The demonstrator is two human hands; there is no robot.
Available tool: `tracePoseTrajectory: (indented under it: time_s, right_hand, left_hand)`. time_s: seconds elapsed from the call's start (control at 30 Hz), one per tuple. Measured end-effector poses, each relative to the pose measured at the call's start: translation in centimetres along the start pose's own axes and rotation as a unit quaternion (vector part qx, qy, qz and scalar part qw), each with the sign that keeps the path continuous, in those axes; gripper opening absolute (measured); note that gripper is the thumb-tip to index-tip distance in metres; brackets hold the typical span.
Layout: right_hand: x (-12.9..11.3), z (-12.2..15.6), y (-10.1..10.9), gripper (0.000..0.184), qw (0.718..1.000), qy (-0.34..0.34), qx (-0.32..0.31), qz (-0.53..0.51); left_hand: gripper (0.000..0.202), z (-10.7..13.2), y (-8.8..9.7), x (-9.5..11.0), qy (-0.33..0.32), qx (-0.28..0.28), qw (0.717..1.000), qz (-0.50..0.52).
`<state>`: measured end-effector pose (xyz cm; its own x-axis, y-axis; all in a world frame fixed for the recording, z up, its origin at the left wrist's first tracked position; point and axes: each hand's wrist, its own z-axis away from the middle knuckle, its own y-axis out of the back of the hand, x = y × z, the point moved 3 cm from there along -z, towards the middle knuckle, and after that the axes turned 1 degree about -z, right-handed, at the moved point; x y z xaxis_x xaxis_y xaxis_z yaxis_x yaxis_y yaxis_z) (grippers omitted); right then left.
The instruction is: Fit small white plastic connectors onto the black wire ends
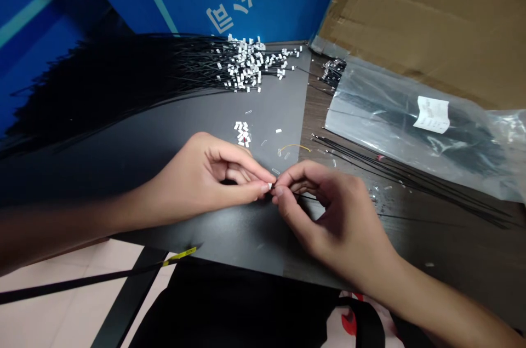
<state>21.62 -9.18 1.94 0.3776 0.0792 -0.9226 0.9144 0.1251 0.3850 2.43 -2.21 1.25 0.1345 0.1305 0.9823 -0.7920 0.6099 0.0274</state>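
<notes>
Where the two hands meet at mid-frame, the thumb and index fingers (258,174) of the left hand (205,175) pinch a small white connector (270,186). The remaining left fingers are curled loosely toward the palm. The right hand (332,222) sits just beside it, with its thumb and index fingers (290,181) pressed together on a thin black wire (304,196) at the connector; its other fingers are curled and partly hidden. The fingertips of both hands almost touch, and the connector lies between them, above the dark grey worktop (267,107).

Reference positions below are taken from the pinch point, with 12 o'clock facing away from the wearer. At 12 o'clock, a loose pile of white connectors (242,133) rests on the worktop. Beyond it, a large fan of black wires with white connectors (246,66) extends toward 11 o'clock. A thin yellow wire (295,146) lies at 1 o'clock. At 2 o'clock, a transparent plastic bag (411,123) with a white label (431,114) holds dark contents, and loose black wires (402,178) lie in front of it.
</notes>
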Motion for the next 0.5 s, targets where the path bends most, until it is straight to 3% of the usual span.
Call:
tracePoseTrajectory:
  time_s: [0.1, 0.5]
  right_hand:
    - [-0.07, 0.07, -0.05, 0.008, 1.000, 0.001, 0.001, -0.002]
    - [0.17, 0.36, -0.75, 0.010, 0.996, -0.025, 0.002, -0.085]
  left_hand:
    - [0.014, 0.25, 0.00, 0.15, -0.032, 0.018, 0.999, -0.036]
    - [0.009, 0.15, -0.10, -0.05, -0.004, 0.010, 1.000, 0.026]
